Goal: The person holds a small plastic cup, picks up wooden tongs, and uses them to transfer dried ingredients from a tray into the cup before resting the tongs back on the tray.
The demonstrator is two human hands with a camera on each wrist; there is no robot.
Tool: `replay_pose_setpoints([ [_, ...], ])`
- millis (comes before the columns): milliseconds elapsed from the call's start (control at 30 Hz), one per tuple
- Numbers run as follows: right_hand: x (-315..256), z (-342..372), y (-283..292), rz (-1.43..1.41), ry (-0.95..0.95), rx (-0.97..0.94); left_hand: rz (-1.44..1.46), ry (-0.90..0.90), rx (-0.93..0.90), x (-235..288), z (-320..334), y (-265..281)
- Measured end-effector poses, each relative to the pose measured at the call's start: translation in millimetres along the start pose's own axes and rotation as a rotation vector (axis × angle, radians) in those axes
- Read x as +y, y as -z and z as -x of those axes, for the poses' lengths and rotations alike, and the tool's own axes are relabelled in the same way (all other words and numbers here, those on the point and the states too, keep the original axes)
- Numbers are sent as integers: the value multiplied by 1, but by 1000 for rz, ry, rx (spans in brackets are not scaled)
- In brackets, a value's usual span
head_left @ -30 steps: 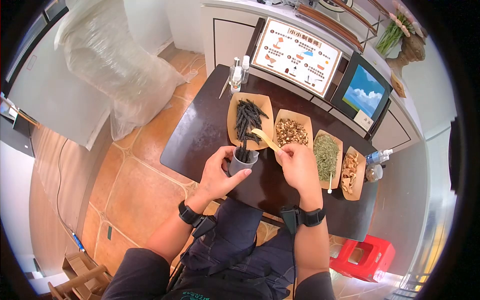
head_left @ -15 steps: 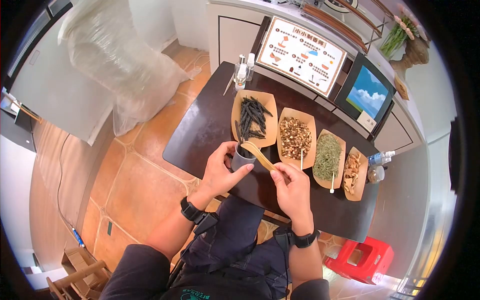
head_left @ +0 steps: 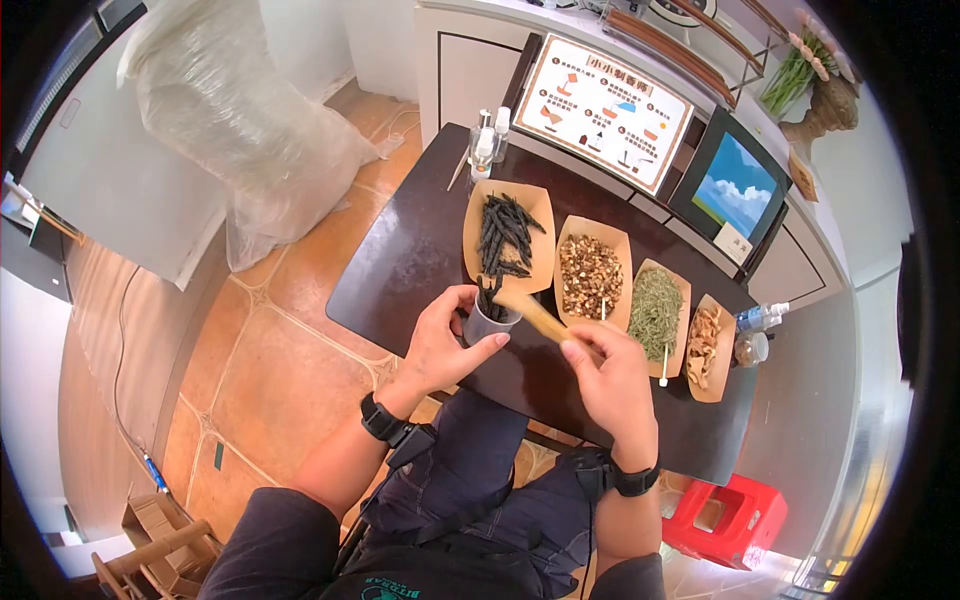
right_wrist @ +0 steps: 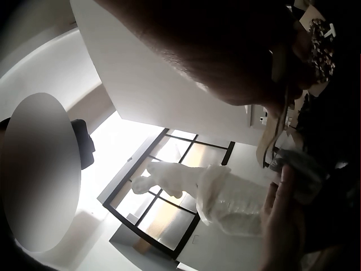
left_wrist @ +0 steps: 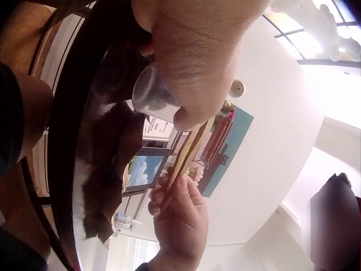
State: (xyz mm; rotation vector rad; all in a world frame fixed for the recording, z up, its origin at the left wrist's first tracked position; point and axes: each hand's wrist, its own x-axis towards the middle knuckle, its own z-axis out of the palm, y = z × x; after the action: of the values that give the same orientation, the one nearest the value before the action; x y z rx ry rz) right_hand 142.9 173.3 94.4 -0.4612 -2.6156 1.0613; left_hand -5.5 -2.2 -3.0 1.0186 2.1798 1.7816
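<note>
My left hand (head_left: 437, 345) grips a translucent plastic cup (head_left: 486, 330) at the table's front edge. Dark, twisted dried pieces (head_left: 487, 297) stick up out of the cup's mouth. Wooden tongs (head_left: 543, 318), blurred in the head view, are pinched by my right hand (head_left: 614, 385), their tips beside the cup's rim. In the left wrist view the two arms of the tongs (left_wrist: 189, 155) lie close together. Just beyond the cup is a paper tray (head_left: 473, 215) with more of the black dried pieces (head_left: 508, 235) inside.
To the right stand paper trays of brown chopped bits (head_left: 590, 275), green dried herb (head_left: 655, 310) and pale dried slices (head_left: 703, 345). Spray bottles (head_left: 483, 150) stand at the back left. An instruction board (head_left: 605, 110) and a framed picture (head_left: 738, 180) lean behind. A red stool (head_left: 728, 525) is below right.
Dark pieces went into the cup as the tongs moved over its mouth. Since then the tongs and my right hand have shifted right. My left hand keeps holding the cup.
</note>
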Motion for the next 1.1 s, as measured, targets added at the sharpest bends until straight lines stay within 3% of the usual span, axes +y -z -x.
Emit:
replay_pose_setpoints([
  [100,3,-11,-3,115,-52,206,9,23,-27,1,0,2],
  [200,14,-22,-17,236,-48,215,2,44,-62,2,1,3],
  [667,-1,-70,-46,469,-140,46,0,-33,-50,-3,1,1],
  [900,1,-75,-46,454,-98,60,-12,-20,-51,-3,2,0],
  [1100,0,-68,-34,356,-243,-19,-15,-29,-50,-3,0,2],
])
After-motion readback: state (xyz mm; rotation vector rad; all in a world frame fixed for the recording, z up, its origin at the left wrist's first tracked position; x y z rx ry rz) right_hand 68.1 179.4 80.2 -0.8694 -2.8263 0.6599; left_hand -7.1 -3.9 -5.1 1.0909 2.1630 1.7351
